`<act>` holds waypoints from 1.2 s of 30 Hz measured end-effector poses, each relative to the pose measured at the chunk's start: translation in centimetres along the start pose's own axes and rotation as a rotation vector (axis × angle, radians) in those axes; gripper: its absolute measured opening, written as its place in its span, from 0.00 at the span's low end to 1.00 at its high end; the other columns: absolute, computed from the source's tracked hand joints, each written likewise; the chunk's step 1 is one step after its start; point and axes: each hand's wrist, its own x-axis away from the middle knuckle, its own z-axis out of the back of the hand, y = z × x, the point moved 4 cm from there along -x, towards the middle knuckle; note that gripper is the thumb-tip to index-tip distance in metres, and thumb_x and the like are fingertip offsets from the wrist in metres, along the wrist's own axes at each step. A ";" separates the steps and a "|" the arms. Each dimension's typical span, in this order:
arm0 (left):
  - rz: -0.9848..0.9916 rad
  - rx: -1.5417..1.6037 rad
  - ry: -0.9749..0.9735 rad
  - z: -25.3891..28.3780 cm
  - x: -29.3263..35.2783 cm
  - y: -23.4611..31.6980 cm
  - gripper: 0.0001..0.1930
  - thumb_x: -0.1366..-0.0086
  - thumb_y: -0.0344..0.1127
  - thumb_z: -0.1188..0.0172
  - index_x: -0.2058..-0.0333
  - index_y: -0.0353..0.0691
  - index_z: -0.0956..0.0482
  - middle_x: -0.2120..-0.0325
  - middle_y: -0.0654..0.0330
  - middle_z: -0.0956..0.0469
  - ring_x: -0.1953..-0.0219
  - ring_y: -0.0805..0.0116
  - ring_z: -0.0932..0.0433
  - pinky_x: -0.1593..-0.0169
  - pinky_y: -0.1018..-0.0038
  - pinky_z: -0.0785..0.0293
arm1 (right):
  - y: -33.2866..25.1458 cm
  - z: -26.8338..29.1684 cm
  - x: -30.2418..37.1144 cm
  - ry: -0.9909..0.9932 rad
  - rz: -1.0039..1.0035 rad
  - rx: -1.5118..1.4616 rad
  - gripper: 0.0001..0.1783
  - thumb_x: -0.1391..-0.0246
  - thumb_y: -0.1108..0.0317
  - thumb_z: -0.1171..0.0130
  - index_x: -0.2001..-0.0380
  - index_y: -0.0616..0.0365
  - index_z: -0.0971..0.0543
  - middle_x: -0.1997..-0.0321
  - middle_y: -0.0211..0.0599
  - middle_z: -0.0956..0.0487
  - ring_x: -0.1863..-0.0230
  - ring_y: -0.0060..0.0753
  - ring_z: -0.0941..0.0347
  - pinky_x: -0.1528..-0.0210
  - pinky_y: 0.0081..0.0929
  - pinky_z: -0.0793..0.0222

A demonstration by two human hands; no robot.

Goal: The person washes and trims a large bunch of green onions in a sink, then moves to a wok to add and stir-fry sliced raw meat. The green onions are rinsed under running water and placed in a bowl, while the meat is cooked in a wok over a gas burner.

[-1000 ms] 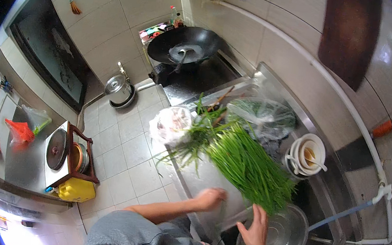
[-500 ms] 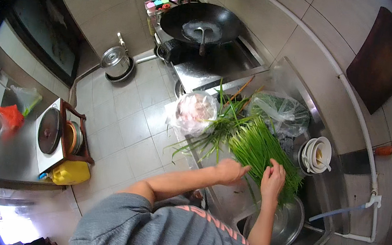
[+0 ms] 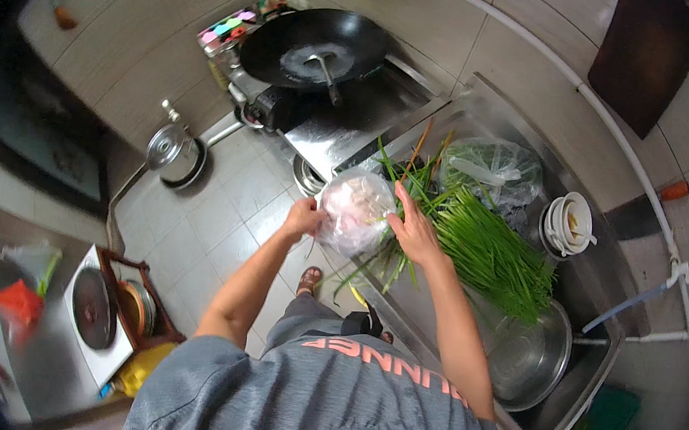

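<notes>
A clear plastic bag [image 3: 353, 214] with pale pinkish-white pieces inside bulges at the left edge of the steel counter. My left hand [image 3: 303, 218] has its fingers closed on the bag's left rim. On the other side, my right hand [image 3: 415, 229] is held with fingers stretched and thumb apart, close against the bag; whether it touches is hard to tell. Just right of it lies a thick bundle of long green chives [image 3: 491, 250], with loose leaves trailing toward the bag. Behind the chives sits another clear bag [image 3: 492, 171] holding greens.
A black wok [image 3: 313, 48] with a ladle in it stands on the stove at the back. White bowls [image 3: 569, 224] are stacked on the right, and a steel basin [image 3: 528, 362] rests in the sink. A lidded pot [image 3: 172, 151] is on the floor at left.
Both hands have left the chives and moved left to the plastic bag. My left hand has taken hold of its rim. The view has shifted too.
</notes>
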 end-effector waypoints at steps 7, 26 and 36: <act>-0.014 0.346 -0.218 3.7 -2.4 0.4 0.08 0.45 0.28 0.46 0.67 0.32 0.23 0.75 0.57 0.21 0.79 0.69 0.22 0.75 0.72 0.22 | 3.8 -1.4 -2.2 -0.334 -0.378 0.438 0.19 0.40 0.58 0.52 0.48 0.49 0.27 0.46 0.40 0.25 0.49 0.48 0.27 0.48 0.41 0.33; -0.192 0.139 -0.676 8.5 -5.4 6.2 0.06 0.49 0.26 0.46 0.73 0.35 0.22 0.77 0.59 0.20 0.81 0.75 0.26 0.77 0.79 0.30 | -8.6 -2.9 0.5 -0.019 0.153 0.502 0.15 0.56 0.76 0.41 0.62 0.49 0.23 0.56 0.26 0.25 0.55 0.32 0.28 0.63 0.29 0.24; -1.275 -0.368 0.272 2.4 -0.3 16.3 0.13 0.52 0.21 0.43 0.65 0.36 0.27 0.68 0.53 0.25 0.70 0.55 0.27 0.68 0.65 0.30 | -5.0 -7.3 1.8 -0.004 -0.010 0.428 0.06 0.52 0.69 0.41 0.70 0.55 0.27 0.68 0.35 0.31 0.67 0.40 0.26 0.68 0.38 0.28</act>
